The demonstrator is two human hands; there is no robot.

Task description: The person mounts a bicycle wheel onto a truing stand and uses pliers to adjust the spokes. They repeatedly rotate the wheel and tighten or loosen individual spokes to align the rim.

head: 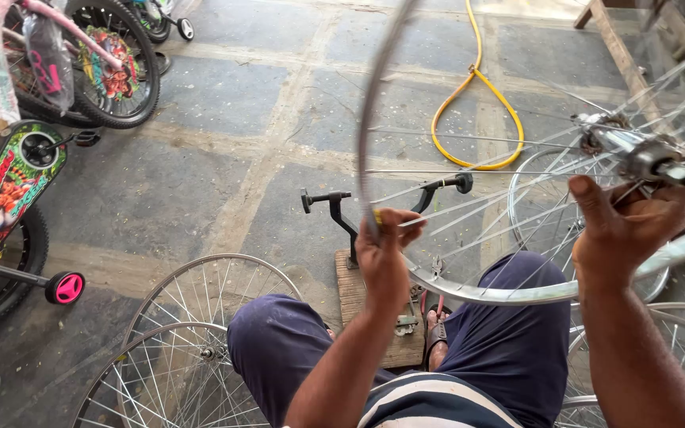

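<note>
The floor is grey stone with a yellow hose far off. Kids' bikes stand at the left. More wheels lie near the knees. The left hand pinches a spoke, maybe with a small yellow tool. The right hand is curled around the hub. The wheel stands upright between both hands.
</note>
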